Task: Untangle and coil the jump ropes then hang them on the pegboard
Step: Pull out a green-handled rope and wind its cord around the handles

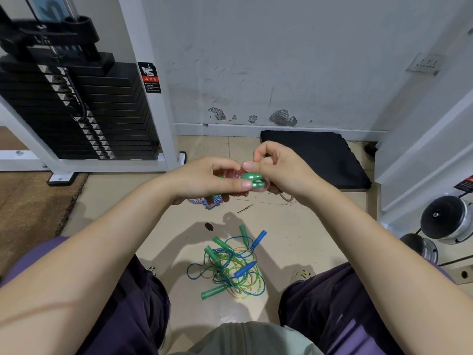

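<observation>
A black weight stack (76,108) in a white frame fills the upper left, and a dark foam mat (314,157) lies on the tiled floor (294,239) against the scuffed wall. Chrome dumbbell ends (446,221) sit at the right edge. The person sits with knees apart. On the floor between them lies a tangled heap of jump ropes (230,265), blue, green and yellow cords with green and blue handles. Above it both hands meet. The left hand (204,181) curls round a coiled pinkish rope (231,174), thumb pressed to its two green handles (253,180). The right hand (281,170) pinches the same handles from the other side, thumb on top, remaining fingers bent. A small dark object (209,226) lies on the floor beyond the heap.
</observation>
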A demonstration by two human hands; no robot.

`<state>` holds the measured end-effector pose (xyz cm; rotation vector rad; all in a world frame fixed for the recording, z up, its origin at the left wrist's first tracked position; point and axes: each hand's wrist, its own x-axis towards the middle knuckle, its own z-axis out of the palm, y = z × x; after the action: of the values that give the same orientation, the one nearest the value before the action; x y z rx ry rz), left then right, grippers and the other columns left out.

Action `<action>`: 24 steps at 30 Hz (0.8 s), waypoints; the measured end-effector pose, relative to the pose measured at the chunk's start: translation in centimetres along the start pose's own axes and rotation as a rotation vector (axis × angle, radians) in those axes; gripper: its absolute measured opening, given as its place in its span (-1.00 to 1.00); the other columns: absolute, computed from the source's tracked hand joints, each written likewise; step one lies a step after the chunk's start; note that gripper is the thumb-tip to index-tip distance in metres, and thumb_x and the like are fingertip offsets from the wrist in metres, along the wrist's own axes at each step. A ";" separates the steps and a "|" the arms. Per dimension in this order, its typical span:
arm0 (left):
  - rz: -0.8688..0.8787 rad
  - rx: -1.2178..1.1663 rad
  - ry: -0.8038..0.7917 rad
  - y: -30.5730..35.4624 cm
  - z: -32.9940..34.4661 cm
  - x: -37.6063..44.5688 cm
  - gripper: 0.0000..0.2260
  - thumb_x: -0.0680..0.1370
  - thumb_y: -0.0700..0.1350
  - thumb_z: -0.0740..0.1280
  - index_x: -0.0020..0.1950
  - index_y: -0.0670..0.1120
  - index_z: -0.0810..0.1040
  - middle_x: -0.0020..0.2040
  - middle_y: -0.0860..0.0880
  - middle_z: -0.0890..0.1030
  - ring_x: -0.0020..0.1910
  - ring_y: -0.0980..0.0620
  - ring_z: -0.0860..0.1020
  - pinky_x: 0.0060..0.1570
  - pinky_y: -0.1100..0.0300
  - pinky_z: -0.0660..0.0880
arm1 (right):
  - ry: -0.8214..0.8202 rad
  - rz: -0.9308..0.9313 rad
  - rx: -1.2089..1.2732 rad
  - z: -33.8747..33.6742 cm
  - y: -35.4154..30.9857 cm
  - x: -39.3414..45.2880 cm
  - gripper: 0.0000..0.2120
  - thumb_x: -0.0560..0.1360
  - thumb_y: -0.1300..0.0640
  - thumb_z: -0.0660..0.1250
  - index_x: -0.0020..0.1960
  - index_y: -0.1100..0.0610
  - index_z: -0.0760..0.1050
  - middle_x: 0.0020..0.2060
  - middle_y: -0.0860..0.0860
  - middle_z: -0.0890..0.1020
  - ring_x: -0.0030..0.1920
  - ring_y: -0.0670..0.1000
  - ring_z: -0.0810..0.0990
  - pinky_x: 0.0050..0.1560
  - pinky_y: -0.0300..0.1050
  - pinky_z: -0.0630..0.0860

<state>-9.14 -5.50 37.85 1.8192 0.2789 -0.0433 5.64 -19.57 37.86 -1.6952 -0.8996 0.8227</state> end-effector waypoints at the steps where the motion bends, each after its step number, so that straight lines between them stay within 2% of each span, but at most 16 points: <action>1: 0.014 -0.010 0.009 0.0 0.1 0.0 -0.68 0.41 0.16 0.43 0.02 -0.03 0.67 -0.18 0.07 0.71 -0.24 0.22 0.62 -0.37 0.41 0.46 | 0.001 -0.001 0.013 0.0 0.0 0.0 -0.73 0.46 0.09 0.49 -0.16 0.10 0.38 -0.53 -0.02 0.40 -0.52 0.00 0.33 -0.54 -0.25 0.21; 4: 0.027 -0.023 0.030 -0.2 0.2 0.1 -0.66 0.44 0.15 0.39 0.06 -0.04 0.68 -0.10 -0.01 0.73 -0.15 0.16 0.66 -0.28 0.44 0.48 | -0.008 -0.007 0.037 -0.3 0.0 0.0 -0.68 0.47 0.14 0.49 -0.24 0.08 0.32 -0.56 -0.06 0.34 -0.56 -0.05 0.32 -0.55 -0.27 0.18; 6: 0.026 -0.025 0.039 -0.3 0.1 0.1 -0.64 0.44 0.14 0.40 0.11 -0.05 0.68 -0.05 -0.03 0.73 -0.06 0.10 0.68 -0.21 0.40 0.51 | -0.014 -0.007 0.022 -0.6 0.0 0.1 -0.70 0.48 0.15 0.47 -0.25 0.08 0.34 -0.55 -0.02 0.39 -0.57 -0.03 0.33 -0.48 -0.21 0.11; 8: 0.014 -0.003 0.059 -0.3 -0.1 0.2 -0.65 0.44 0.16 0.38 0.11 -0.01 0.67 -0.08 0.01 0.73 -0.10 0.17 0.68 -0.25 0.37 0.51 | -0.021 -0.002 0.005 -1.0 0.0 0.0 -0.76 0.50 0.15 0.45 -0.21 0.08 0.39 -0.52 0.01 0.45 -0.56 -0.01 0.34 -0.45 -0.16 0.09; 12: 0.045 0.036 0.098 -0.3 -0.2 0.3 -0.74 0.51 0.14 0.35 0.19 0.22 0.58 -0.04 0.11 0.72 -0.08 0.23 0.67 -0.25 0.29 0.52 | -0.045 -0.010 0.053 -1.6 0.0 -0.1 -0.89 0.53 0.24 0.40 -0.10 0.16 0.46 -0.46 -0.02 0.56 -0.52 -0.02 0.41 -0.43 -0.16 0.30; 15: 0.072 0.041 0.086 -0.4 -0.2 0.2 -0.71 0.62 0.07 0.29 0.28 0.41 0.46 0.06 0.12 0.70 0.03 0.19 0.67 -0.19 0.25 0.55 | -0.045 -0.023 0.084 -1.8 0.1 -0.1 -0.93 0.54 0.29 0.37 -0.06 0.20 0.48 -0.42 0.01 0.58 -0.49 0.01 0.40 -0.43 -0.16 0.31; 17: 0.076 0.052 0.100 -0.5 -0.1 0.3 -0.72 0.67 0.03 0.21 0.24 0.44 0.50 0.04 0.10 0.70 0.00 0.21 0.66 -0.18 0.17 0.59 | -0.035 -0.025 0.104 -1.8 0.0 -0.1 -0.94 0.54 0.32 0.35 -0.05 0.21 0.50 -0.36 0.07 0.60 -0.47 0.03 0.40 -0.43 -0.15 0.32; 21: 0.053 0.001 0.216 -0.5 -0.2 0.5 -0.76 0.68 0.01 0.19 0.11 0.31 0.61 -0.02 0.00 0.70 -0.16 0.12 0.64 -0.19 -0.02 0.66 | -0.002 -0.027 0.106 -1.9 -0.2 -0.2 -0.91 0.51 0.35 0.39 -0.01 0.24 0.54 -0.28 0.12 0.63 -0.47 0.01 0.46 -0.45 -0.17 0.40; 24: 0.030 -0.072 0.312 -0.6 -0.3 0.7 -0.81 0.67 0.00 0.21 0.16 0.14 0.61 0.05 -0.13 0.66 -0.22 0.06 0.62 -0.29 0.03 0.65 | 0.019 -0.030 0.076 -2.1 -0.3 -0.2 -0.87 0.48 0.32 0.45 -0.02 0.22 0.54 -0.29 0.11 0.60 -0.47 0.02 0.47 -0.44 -0.16 0.43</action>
<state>-8.61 -4.97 37.28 1.7547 0.4670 0.2707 7.28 -20.63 38.67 -1.6171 -0.8686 0.8097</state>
